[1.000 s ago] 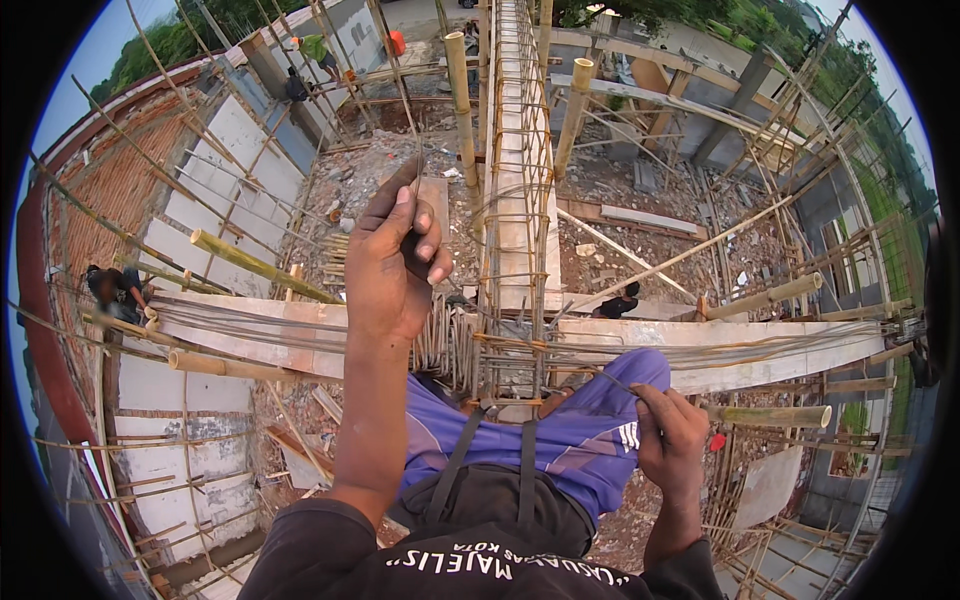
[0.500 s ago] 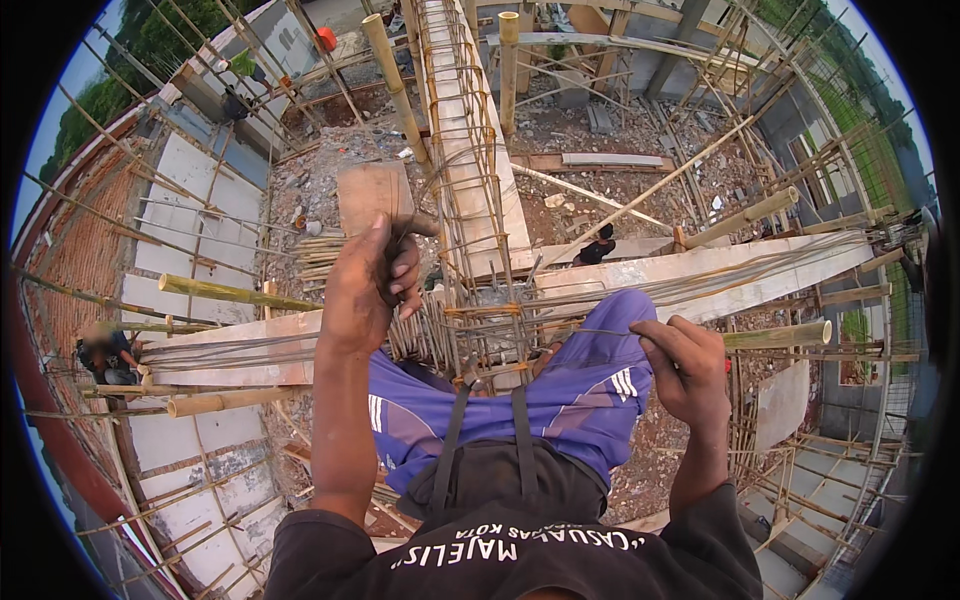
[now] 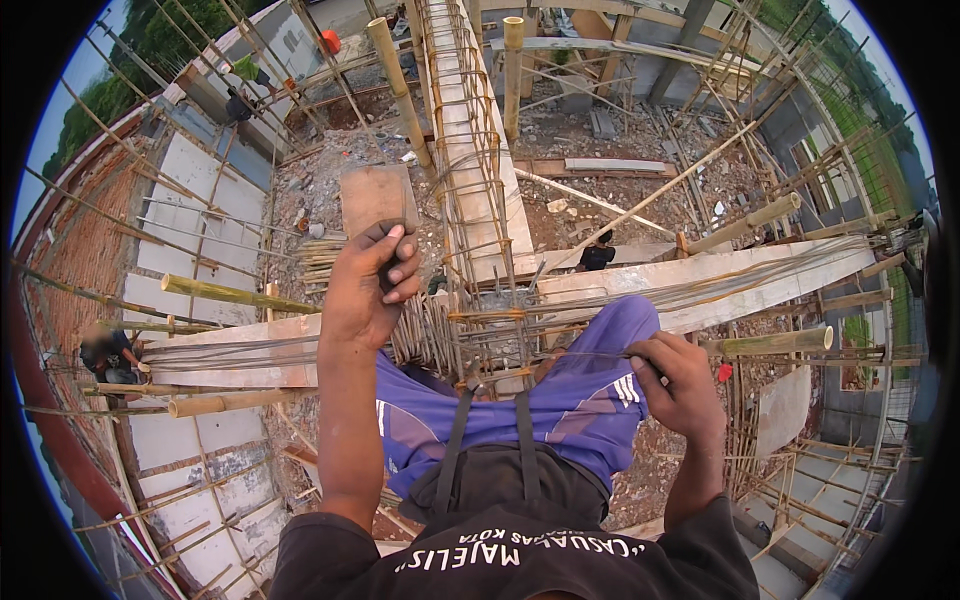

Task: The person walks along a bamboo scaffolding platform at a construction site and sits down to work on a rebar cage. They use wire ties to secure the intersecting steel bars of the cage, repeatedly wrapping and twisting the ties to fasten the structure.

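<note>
Raised in front of me, my left hand [image 3: 378, 275] has its thumb pressed against curled fingers. A thin dark line that looks like wire rises from these fingertips across a flat board [image 3: 370, 195] lying farther down. My right hand [image 3: 680, 380] pinches the end of a thin tie wire [image 3: 595, 354] beside my right knee. That wire runs left over my thigh toward the steel reinforcing bars [image 3: 490, 330] between my legs. Rusty stirrups [image 3: 490, 315] ring these bars where the beams meet. Neither hand touches the bars.
A long rebar cage [image 3: 465, 130] stretches away over pale formwork boards. Formwork beams with bars run left [image 3: 240, 350] and right [image 3: 720, 280]. Bamboo poles [image 3: 395, 85] jut around me. Rubble ground lies below. One person [image 3: 108, 350] is at the left beam, another [image 3: 597, 250] below.
My left hand has dropped slightly, its fingers curling closer together. My right hand has moved a little lower, still pinching the wire. My right knee has shifted slightly.
</note>
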